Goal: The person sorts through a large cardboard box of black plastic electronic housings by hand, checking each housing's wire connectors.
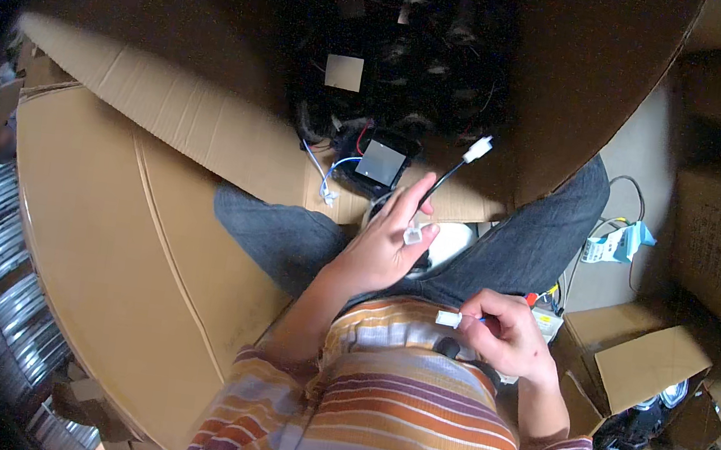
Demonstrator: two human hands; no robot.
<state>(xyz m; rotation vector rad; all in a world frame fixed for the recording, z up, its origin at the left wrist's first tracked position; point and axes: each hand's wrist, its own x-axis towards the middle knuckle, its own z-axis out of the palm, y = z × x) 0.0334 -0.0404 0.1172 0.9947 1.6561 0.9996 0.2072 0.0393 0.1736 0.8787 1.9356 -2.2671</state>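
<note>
My left hand (381, 241) grips a black cable (445, 180) with its fingers fairly straight; the cable sticks out past them and ends in a white plug (478, 149). By that thumb sits another white connector (413, 234). Lower and to the right, my right hand (509, 338) pinches thin wires just behind a white connector (448, 318), which points left toward my body's middle. The two hands are apart. Just beyond my left fingertips lies a black device with a pale square face (381, 164), with blue and red wires; a small white plug (328, 195) is on the blue ones.
Ahead, a big open cardboard box (203, 116) holds many dark parts, some with pale squares. My jeans-clad legs (550, 221) flank the box flap. At right are a blue-and-white packet (619, 243), loose cables and a smaller open box (649, 368). Shiny stacked items (5, 262) line the far left.
</note>
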